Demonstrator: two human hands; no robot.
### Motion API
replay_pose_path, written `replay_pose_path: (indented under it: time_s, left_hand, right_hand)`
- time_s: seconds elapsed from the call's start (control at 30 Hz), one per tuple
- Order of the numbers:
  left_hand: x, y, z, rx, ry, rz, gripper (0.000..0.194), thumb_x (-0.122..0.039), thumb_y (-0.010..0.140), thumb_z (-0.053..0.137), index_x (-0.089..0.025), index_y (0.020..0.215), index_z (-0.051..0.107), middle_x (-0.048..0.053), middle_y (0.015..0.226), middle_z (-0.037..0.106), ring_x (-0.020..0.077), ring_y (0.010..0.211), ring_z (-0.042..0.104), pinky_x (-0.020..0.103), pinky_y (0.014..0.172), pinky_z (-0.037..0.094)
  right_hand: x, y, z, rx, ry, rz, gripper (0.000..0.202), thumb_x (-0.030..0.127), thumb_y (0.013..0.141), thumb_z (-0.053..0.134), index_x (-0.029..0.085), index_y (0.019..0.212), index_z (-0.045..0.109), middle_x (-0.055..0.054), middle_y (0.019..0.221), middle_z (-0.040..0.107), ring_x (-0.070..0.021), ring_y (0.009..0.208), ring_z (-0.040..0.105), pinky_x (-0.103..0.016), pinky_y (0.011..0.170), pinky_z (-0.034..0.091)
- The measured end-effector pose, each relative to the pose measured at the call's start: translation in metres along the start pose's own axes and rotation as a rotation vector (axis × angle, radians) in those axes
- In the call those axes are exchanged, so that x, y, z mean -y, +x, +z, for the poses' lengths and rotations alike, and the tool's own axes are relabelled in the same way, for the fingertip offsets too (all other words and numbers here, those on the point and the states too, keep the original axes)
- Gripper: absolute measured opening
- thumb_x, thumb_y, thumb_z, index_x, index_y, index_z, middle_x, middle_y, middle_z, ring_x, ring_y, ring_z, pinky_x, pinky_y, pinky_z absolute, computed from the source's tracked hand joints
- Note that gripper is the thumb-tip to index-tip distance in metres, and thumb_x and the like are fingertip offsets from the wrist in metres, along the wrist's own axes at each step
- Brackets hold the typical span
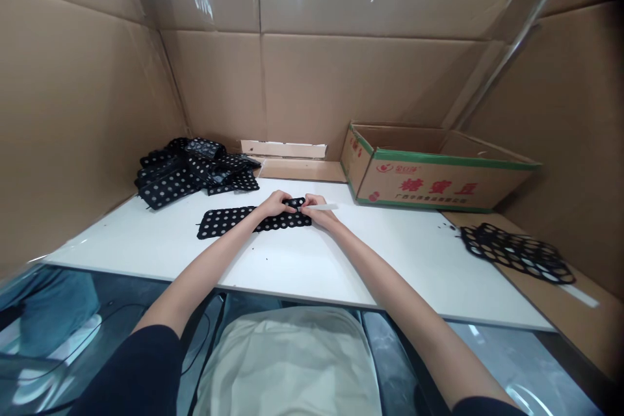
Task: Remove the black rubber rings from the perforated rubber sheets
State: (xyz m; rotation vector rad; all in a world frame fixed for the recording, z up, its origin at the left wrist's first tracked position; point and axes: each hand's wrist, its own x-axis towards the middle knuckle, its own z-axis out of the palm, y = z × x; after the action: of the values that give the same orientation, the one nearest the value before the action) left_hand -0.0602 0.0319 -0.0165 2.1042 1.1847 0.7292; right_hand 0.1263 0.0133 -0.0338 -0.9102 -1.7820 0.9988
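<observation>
A black strip with rows of pale round dots or holes lies flat on the white tabletop. Near its right end, the fingers of my left hand are closed on the strip's upper edge. My right hand is closed around a slim white stick-like tool, whose tip points left at the strip between both hands. The tool's exact kind is too small to make out. My fingertips almost meet there and hide part of the strip.
Similar black dotted pieces are heaped at the back left. An open cardboard box with green edges and red print stands at the back right. Black ring-patterned netting lies at the right edge. Cardboard walls enclose the white table.
</observation>
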Motion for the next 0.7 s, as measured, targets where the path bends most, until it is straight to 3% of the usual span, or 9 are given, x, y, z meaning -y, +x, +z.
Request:
replay_pose_path:
  time_s: [0.37, 0.7]
  left_hand:
    - [0.0025, 0.0003, 0.0016, 0.006, -0.063, -0.053, 0.033, -0.042, 0.053, 0.07, -0.014, 0.057, 0.055, -0.006, 0.052, 0.043, 0.0097, 0.056, 0.037, 0.023, 0.055, 0.026]
    - [0.0014, 0.0008, -0.0012, 0.024, -0.051, -0.064, 0.033, -0.043, 0.054, 0.07, -0.013, 0.055, 0.055, -0.007, 0.049, 0.04, 0.0087, 0.052, 0.035, 0.022, 0.054, 0.025]
  right_hand:
    - [-0.0001, 0.0003, -0.0001, -0.062, 0.101, 0.032, 0.018, 0.021, 0.057, 0.056, 0.018, 0.053, 0.039, 0.006, 0.051, 0.037, -0.0075, 0.051, 0.032, -0.022, 0.05, 0.021]
    - [0.004, -0.0041, -0.0012, -0.076, -0.052, -0.005, 0.02, 0.031, 0.066, 0.06, 0.018, 0.06, 0.047, 0.003, 0.056, 0.047, -0.0103, 0.057, 0.042, -0.023, 0.054, 0.029]
